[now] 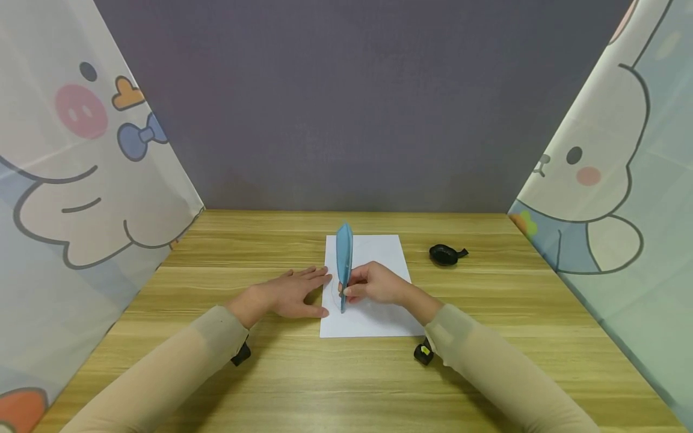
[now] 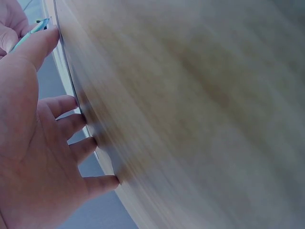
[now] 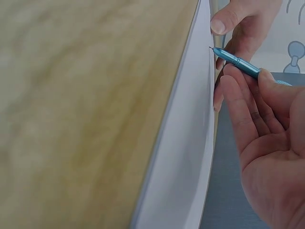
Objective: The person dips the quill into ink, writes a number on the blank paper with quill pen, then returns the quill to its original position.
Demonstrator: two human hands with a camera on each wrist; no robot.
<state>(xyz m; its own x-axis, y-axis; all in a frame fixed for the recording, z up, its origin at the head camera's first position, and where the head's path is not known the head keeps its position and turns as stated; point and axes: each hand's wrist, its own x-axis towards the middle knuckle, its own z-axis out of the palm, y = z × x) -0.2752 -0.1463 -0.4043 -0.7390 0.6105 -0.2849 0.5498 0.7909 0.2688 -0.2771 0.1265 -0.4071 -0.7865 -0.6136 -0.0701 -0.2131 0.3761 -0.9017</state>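
Note:
A blue feather-topped pen point(image 1: 344, 255) stands nearly upright over a white sheet of paper point(image 1: 379, 252). My right hand point(image 1: 376, 284) pinches its slim metallic barrel point(image 3: 243, 64) between thumb and fingers. In the right wrist view the pen's tip meets the paper. A faint curved line shows on the sheet just left of the pen. My left hand point(image 1: 295, 293) lies flat with fingers spread, its fingertips at the paper's left edge; in the left wrist view its thumb point(image 2: 45, 45) is near the pen tip.
A small black oval object with a short tab point(image 1: 445, 255) lies on the wooden table point(image 1: 325, 385) to the right of the paper. A grey panel point(image 1: 357, 108) rises behind the table, and cartoon-printed curtains point(image 1: 622, 313) hang on both sides.

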